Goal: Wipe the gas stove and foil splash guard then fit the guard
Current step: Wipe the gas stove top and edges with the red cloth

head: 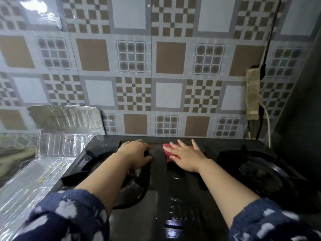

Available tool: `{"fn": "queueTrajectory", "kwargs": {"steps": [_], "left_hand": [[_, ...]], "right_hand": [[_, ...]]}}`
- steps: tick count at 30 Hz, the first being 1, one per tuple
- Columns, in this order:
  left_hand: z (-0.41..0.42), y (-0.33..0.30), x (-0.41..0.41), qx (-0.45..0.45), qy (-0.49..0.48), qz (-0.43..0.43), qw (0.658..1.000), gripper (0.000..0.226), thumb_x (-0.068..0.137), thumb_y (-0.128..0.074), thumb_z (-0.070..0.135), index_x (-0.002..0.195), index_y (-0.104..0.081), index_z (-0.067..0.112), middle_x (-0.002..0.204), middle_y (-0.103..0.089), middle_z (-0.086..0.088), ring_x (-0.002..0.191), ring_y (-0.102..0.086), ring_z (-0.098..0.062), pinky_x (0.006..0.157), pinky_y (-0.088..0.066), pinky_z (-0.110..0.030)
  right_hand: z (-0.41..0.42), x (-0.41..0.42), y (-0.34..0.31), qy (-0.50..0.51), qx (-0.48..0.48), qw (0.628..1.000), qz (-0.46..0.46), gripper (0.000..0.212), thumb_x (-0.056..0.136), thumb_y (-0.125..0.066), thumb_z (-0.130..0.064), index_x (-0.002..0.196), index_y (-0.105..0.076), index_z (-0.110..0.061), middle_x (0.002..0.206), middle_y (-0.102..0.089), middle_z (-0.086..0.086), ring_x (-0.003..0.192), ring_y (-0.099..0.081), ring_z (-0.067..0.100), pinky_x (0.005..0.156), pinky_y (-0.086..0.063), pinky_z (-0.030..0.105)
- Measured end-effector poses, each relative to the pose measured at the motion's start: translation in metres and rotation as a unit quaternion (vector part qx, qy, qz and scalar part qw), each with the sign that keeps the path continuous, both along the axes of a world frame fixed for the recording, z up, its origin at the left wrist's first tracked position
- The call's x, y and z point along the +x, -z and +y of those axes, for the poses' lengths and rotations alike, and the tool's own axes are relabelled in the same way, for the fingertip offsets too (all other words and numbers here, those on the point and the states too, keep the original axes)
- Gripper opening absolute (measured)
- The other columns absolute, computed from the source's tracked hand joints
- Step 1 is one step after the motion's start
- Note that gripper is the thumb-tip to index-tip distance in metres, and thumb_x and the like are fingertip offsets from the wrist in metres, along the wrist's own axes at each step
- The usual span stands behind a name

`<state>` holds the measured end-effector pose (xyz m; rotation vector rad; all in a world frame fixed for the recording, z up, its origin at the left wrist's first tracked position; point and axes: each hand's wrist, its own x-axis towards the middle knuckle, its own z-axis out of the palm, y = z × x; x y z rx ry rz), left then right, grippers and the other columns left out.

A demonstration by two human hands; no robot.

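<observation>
Sleeves (66,214) nearest | right hand (186,157) flat on pink cloth (167,149) | left hand (136,153) grips pan support (146,171) | stove (173,197)

A single head-worn wide-angle camera is looking forward and down from the person's standing position, close above the gas stove (173,197), which is filling the lower centre of the frame. The tiled wall (156,66) is facing the lens squarely across the upper half, its lines bowing toward the edges. Both forearms are entering from the bottom corners, and the foil splash guard (57,140) is sitting at the left edge. No second view is sharing the scene.
</observation>
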<state>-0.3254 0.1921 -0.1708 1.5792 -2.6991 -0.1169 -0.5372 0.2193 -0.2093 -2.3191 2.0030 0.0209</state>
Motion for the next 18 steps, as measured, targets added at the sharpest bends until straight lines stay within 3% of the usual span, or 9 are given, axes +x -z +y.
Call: {"fn": "queueTrajectory", "kwargs": {"steps": [9, 15, 18], "left_hand": [[-0.006, 0.014, 0.029, 0.006, -0.029, -0.003, 1.0, 0.043, 0.095, -0.045, 0.043, 0.138, -0.045, 0.036, 0.143, -0.045, 0.006, 0.13, -0.043, -0.02, 0.107, -0.032, -0.038], [-0.01, 0.012, 0.045, -0.02, -0.05, 0.032, 0.998, 0.038, 0.092, -0.047, 0.046, 0.129, -0.053, 0.038, 0.14, -0.049, 0.01, 0.128, -0.046, -0.016, 0.104, -0.036, -0.035], [-0.009, 0.008, 0.056, -0.053, -0.063, 0.038, 0.996, 0.049, 0.089, -0.051, 0.053, 0.135, -0.048, 0.037, 0.147, -0.04, 0.01, 0.136, -0.037, -0.013, 0.108, -0.029, -0.036]], "right_hand": [[-0.061, 0.002, 0.009, 0.092, 0.014, 0.995, -0.026, 0.071, 0.091, -0.017, -0.068, 0.152, -0.001, -0.034, 0.161, 0.0, -0.014, 0.148, -0.001, 0.01, 0.117, 0.0, 0.053], [-0.1, 0.057, 0.006, 0.026, 0.035, 0.998, -0.036, 0.069, 0.09, -0.02, -0.069, 0.15, -0.005, -0.038, 0.16, -0.003, -0.015, 0.148, -0.004, 0.014, 0.115, -0.003, 0.054], [-0.108, 0.077, 0.005, -0.01, 0.046, 0.998, -0.039, 0.065, 0.091, -0.022, -0.067, 0.15, -0.005, -0.042, 0.16, -0.001, -0.018, 0.148, -0.003, 0.014, 0.114, -0.001, 0.054]]}}
